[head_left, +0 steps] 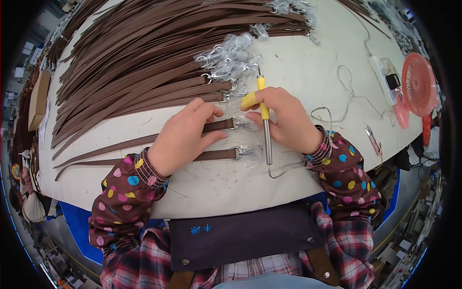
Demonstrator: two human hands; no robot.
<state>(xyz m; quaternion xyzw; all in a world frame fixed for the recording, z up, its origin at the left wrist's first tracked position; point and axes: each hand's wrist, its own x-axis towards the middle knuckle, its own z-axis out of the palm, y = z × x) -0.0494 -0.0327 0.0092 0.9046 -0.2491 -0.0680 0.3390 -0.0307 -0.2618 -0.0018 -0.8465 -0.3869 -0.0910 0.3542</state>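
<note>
A pale table [337, 53] curves around the workspace, its near edge just beyond the person's waist; a loose cord [353, 91] crosses its right part, leaving lateral room beside the right hand. Brown straps [130, 62] spread over the far left. The left hand [185, 135] has thumb and fingers well parted, a separate brown strap [134, 143] running beneath it and out between them; whether it grips, I cannot tell. The right hand [284, 115] pinches a yellow-handled pen tool [264, 108], tip pointing far. A pink fan [418, 84] stands at the right edge. Clear plastic wrappers [226, 55] enclose metal fittings at the bundled straps' right ends. Small snips [373, 139] lie near the right edge.
</note>
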